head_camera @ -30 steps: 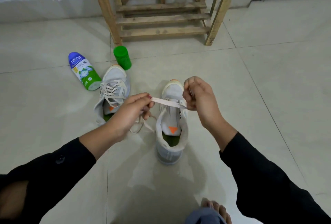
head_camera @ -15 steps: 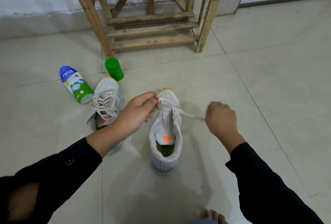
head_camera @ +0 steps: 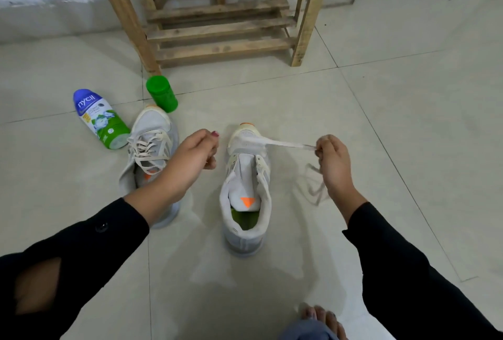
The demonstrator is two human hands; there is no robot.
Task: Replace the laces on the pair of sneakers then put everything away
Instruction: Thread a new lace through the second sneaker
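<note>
Pinching taut lace [head_camera: 283, 143] from the unlaced sneaker [head_camera: 245, 176], right hand [head_camera: 333, 163].

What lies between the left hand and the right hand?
The toe end of the unlaced sneaker, in the head view; a lace stretches from it to the right hand, which pinches it.

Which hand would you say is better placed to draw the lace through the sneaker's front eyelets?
Right. The right hand pinches the lace in its fingers, taut from the toe end of the sneaker. The left hand is curled beside it with no lace visible.
</note>
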